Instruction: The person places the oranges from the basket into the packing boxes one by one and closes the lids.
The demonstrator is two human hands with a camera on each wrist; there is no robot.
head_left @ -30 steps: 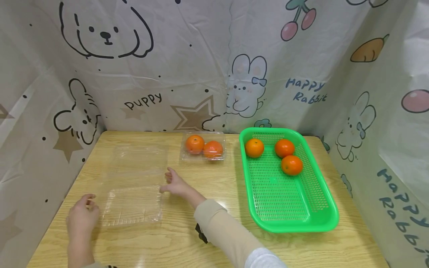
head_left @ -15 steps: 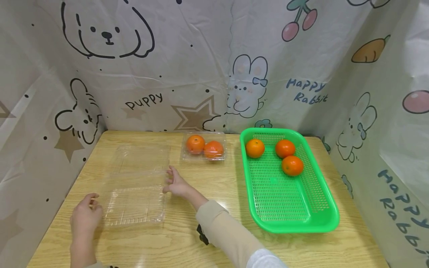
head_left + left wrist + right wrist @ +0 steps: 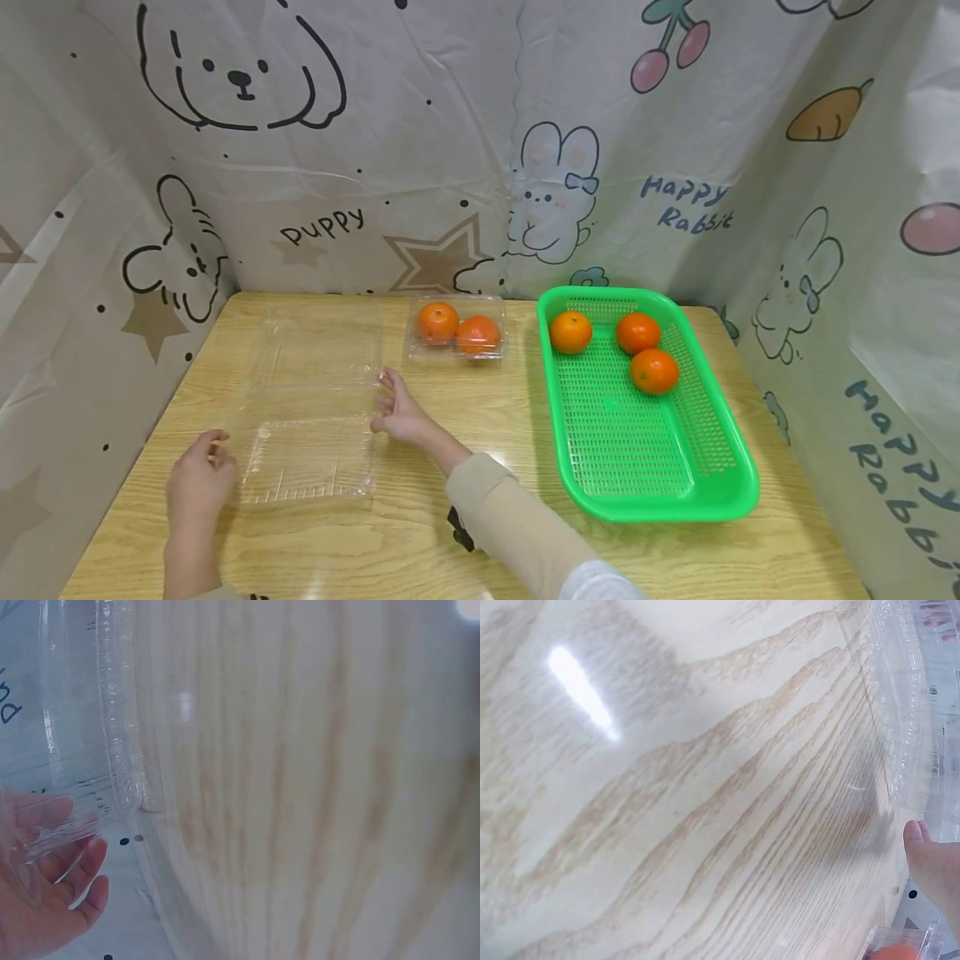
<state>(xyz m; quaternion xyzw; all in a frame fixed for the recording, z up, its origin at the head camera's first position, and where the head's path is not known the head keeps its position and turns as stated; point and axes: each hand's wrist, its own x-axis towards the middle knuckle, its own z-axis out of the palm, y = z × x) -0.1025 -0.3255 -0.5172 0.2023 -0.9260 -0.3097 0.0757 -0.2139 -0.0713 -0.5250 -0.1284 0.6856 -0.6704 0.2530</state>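
A clear plastic clamshell box lies unfolded on the left of the table, its lid on the far side. At its left edge is my left hand, fingers loosely bent. In the left wrist view, the box's clear rim crosses this hand, which holds it lightly. My right hand holds the right edge near the hinge, fingers bent. The right wrist view shows only part of this hand, thumb close to the plastic. The exact finger contact is hard to see through the clear plastic.
A second clear box with two oranges stands at the back middle. On the right is a green basket holding three oranges. Printed cloth walls enclose the wooden table.
Both hands and the clear clamshell box have shifted slightly to the right. The lid's far edge has moved toward the back wall. The basket and the oranges have stayed put.
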